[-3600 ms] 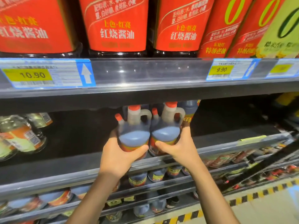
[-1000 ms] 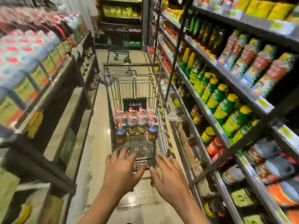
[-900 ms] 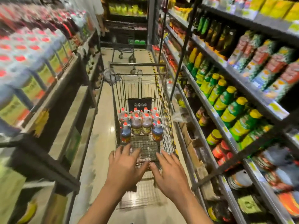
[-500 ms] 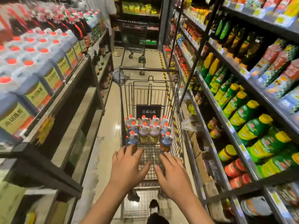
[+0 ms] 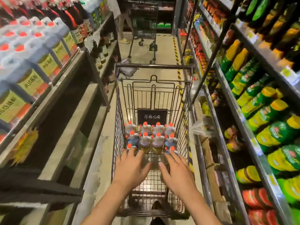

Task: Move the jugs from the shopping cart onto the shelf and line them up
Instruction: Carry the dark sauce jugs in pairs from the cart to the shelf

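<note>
I stood at the near end of the shopping cart [image 5: 186, 101] with both arms stretched over its basket. My left hand [image 5: 131, 166] hung palm down with the fingers spread and relaxed, gripping nothing, its fingertips [image 5: 135, 150] at the orange cap of the nearest jug on the left [image 5: 129, 146]; the blur kept me from telling whether they touched it. My right hand [image 5: 176, 170] was likewise loose and flat, holding nothing, its fingertips [image 5: 168, 155] just short of the nearest jug on the right [image 5: 172, 149].

The jugs [image 5: 150, 137] stood upright in tight rows toward the far half of the basket, in front of a black sign panel [image 5: 152, 117] on the cart's far wall. The two middle ones in the nearer row held brown liquid and wore yellow labels.

On my left ran the shelf [image 5: 68, 140], its lower boards bare grey, with large pale jugs capped in red [image 5: 32, 46] on the level above. On my right, racks of green and yellow bottles [image 5: 263, 108] lined the aisle. Far down the aisle stood another cart [image 5: 143, 25] with a person's legs [image 5: 124, 26] beside it.
</note>
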{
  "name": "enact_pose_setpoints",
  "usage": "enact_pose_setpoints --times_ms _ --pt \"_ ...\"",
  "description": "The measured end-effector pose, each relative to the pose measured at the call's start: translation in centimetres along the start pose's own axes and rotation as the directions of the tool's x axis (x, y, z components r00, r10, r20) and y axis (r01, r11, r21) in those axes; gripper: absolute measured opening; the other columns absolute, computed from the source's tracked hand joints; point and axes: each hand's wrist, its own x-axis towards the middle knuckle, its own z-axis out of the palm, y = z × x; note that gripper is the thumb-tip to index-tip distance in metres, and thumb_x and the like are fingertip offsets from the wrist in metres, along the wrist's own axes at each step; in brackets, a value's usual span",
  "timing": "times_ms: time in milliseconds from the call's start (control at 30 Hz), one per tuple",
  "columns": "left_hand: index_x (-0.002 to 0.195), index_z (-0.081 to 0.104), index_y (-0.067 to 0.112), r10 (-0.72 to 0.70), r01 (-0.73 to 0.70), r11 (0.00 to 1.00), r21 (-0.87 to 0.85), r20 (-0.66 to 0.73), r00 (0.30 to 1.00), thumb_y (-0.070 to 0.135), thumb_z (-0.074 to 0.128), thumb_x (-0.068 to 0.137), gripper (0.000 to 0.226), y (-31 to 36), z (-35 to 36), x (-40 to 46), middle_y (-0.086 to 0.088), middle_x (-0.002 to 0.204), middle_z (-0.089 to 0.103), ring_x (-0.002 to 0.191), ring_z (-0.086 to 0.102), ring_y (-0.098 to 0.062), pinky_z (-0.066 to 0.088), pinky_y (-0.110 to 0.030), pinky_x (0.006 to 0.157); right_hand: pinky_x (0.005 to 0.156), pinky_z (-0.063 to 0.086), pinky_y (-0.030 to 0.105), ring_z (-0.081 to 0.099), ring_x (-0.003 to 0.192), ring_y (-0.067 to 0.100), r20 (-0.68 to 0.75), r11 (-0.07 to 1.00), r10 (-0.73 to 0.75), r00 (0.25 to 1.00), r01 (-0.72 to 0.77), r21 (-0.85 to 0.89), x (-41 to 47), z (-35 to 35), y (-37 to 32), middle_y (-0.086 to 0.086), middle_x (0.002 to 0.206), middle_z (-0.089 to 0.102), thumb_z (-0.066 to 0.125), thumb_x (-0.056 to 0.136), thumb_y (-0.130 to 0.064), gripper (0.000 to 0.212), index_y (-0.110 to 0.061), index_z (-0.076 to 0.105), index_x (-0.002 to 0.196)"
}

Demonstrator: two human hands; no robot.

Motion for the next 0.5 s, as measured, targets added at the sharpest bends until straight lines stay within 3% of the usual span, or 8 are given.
enact_pose_setpoints --times_ms 200,300,400,500 --pt "0.129 0.055 0.024 -0.064 0.062 0.998 0.027 0.107 0.992 0.066 0.039 0.086 0.062 -0.7 4.4 5.9 -0.008 0.136 0.055 0.124 0.052 -0.033 0.045 -0.047 0.101 0.122 0.026 0.038 0.028 0.149 0.022 0.085 0.999 0.013 0.996 -0.009 -0.043 7.0 1.8 4.3 -0.004 0.161 0.035 0.036 0.101 -0.057 0.061 -0.023 0.040 0.153" --pt "0.131 0.055 0.022 -0.092 0.098 0.995 -0.035 0.156 0.983 0.067 0.037 0.085 0.066 -1.8 8.3 8.5 -0.008 0.133 0.056 0.119 0.055 -0.032 0.048 -0.045 0.096 0.121 0.028 0.037 0.029 0.148 0.022 0.121 0.998 0.030 0.992 -0.023 -0.057 10.2 3.9 6.2 -0.004 0.162 0.033 0.035 0.101 -0.057 0.062 -0.024 0.037 0.154" --pt "0.141 0.046 0.024 -0.146 0.174 0.981 -0.087 0.261 0.954 0.064 0.046 0.088 0.067 -3.1 13.0 11.0 -0.007 0.142 0.048 0.127 0.051 -0.031 0.047 -0.045 0.103 0.120 0.028 0.036 0.030 0.146 0.023 0.179 0.996 0.071 0.981 -0.060 -0.066 13.3 6.5 8.4 -0.002 0.161 0.034 0.036 0.102 -0.054 0.060 -0.023 0.037 0.153" --pt "0.128 0.053 0.019 -0.178 0.204 0.976 -0.070 0.276 0.945 0.058 0.055 0.082 0.061 -4.8 17.2 13.4 -0.014 0.131 0.052 0.118 0.051 -0.035 0.048 -0.046 0.097 0.116 0.029 0.039 0.034 0.142 0.028 0.208 0.990 0.124 0.970 -0.106 -0.097 16.8 9.5 10.7 0.007 0.154 0.040 0.041 0.100 -0.050 0.057 -0.019 0.040 0.148"
